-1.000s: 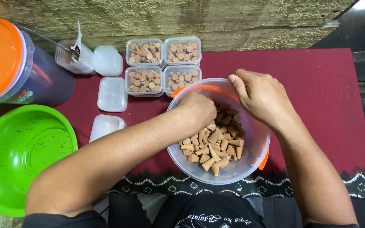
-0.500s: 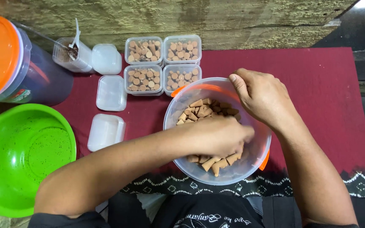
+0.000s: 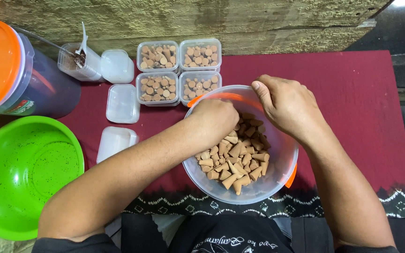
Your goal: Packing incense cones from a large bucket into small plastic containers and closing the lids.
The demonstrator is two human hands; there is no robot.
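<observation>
From the head camera, the left hand (image 3: 216,119) dips its curled grip, contents hidden, into brown cones (image 3: 237,157) filling a clear bowl (image 3: 277,182) on the red-clothed tabletop (image 3: 352,89), the right hand (image 3: 289,105) clenching its rim, 4 filled boxes (image 3: 179,72) behind.

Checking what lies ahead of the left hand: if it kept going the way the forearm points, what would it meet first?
Likely the right hand, just beyond the left hand over the bowl of cones; their heights are unclear, so it might pass under it.
</observation>
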